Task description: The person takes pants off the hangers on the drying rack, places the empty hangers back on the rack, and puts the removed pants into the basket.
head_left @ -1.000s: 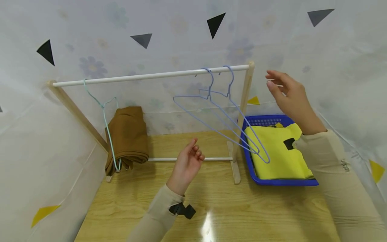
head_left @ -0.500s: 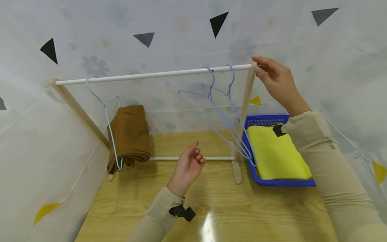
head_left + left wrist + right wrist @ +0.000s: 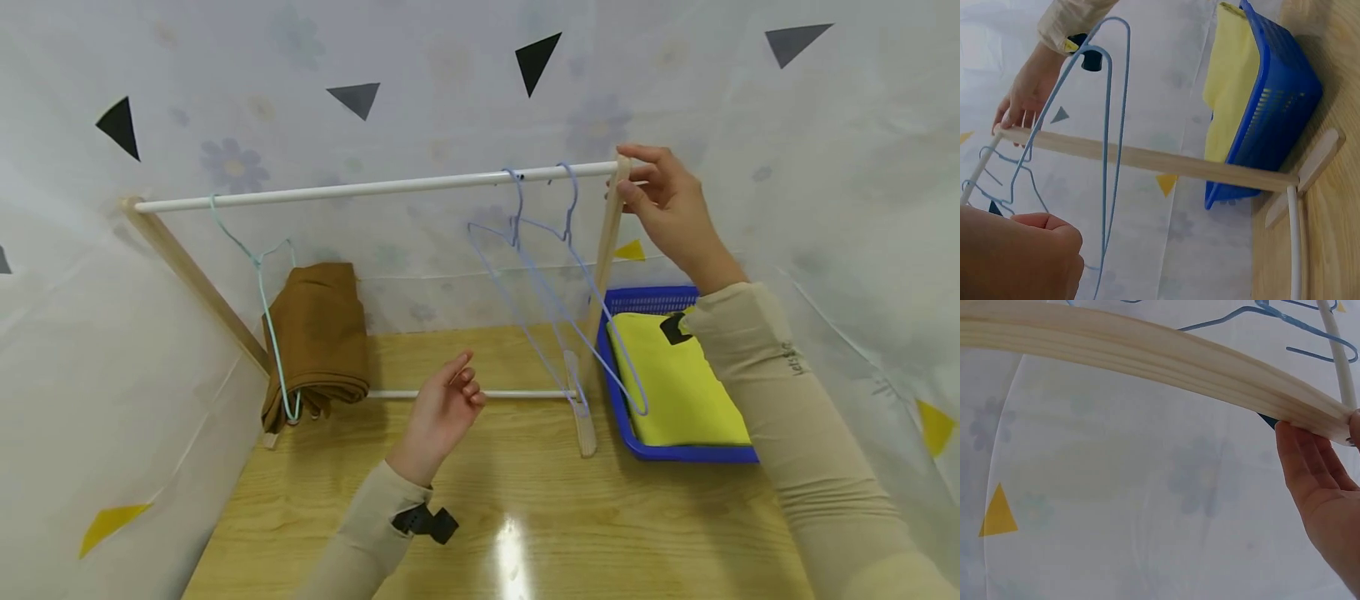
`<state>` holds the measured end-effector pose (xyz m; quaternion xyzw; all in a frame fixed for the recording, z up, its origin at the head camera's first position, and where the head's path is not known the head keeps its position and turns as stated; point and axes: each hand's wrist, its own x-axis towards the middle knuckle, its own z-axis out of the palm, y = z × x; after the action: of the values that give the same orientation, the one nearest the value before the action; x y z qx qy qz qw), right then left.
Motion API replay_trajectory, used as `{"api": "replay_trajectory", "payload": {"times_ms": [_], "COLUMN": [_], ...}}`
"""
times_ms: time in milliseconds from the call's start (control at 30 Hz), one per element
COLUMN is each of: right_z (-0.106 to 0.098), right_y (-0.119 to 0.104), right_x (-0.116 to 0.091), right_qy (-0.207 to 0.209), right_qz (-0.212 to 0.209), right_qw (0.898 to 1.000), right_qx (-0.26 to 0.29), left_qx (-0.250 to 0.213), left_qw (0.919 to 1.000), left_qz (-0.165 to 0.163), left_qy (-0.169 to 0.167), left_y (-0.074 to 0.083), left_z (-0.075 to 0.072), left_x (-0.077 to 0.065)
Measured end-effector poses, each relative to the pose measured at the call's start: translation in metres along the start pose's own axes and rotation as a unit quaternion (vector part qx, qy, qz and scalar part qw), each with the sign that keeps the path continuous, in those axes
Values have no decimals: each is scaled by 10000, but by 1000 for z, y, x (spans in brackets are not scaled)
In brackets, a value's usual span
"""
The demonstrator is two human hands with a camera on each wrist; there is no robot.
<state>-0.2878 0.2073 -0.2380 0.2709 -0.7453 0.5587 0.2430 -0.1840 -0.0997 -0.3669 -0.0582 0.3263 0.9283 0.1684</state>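
My right hand (image 3: 671, 204) grips the top of the right wooden post of a clothes rack (image 3: 375, 188), with fingers behind the post and the thumb in front. In the right wrist view the fingers (image 3: 1313, 462) wrap the post's upper end. Two blue wire hangers (image 3: 517, 208) hang by their hooks from the white rail near that post. My left hand (image 3: 441, 417) is in front of the rack, fingers loosely curled and holding nothing. In the left wrist view it overlaps the lower part of the hangers.
Below the rack's right end stands a blue basket (image 3: 693, 454) holding folded yellow cloth (image 3: 675, 392). At the left, a mint-green hanger (image 3: 273, 342) hangs from the rail before a folded brown cloth (image 3: 318, 329). Everything stands on a wood-grain table (image 3: 300, 517) against a patterned curtain.
My right hand has come left from beside the rack and taken hold of its right post top. The blue hangers have swung and turned. My left hand has shifted slightly left.
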Motion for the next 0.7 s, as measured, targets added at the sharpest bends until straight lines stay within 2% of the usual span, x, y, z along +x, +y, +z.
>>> {"api": "replay_trajectory", "payload": {"times_ms": [233, 400, 533, 633, 700], "right_z": [2, 3, 7, 10, 12], "right_y": [-2, -5, -6, -7, -7], "right_x": [-1, -2, -2, -2, -3], "right_qy": [308, 427, 446, 425, 417], "right_qz": [-58, -68, -62, -50, -51], "right_qw": [9994, 9991, 9989, 9991, 9991], "right_qx": [-117, 54, 98, 84, 35], "left_qx": [411, 498, 828, 1150, 1069], "left_qw": [9990, 9986, 9957, 9901, 9888], "left_qz": [19, 135, 420, 792, 1026], "left_qy": [192, 94, -44, -125, -177], "left_y": [41, 77, 106, 129, 147], "left_z": [-12, -17, -20, -21, -21], "left_x": [-8, -21, -35, -45, -50]}}
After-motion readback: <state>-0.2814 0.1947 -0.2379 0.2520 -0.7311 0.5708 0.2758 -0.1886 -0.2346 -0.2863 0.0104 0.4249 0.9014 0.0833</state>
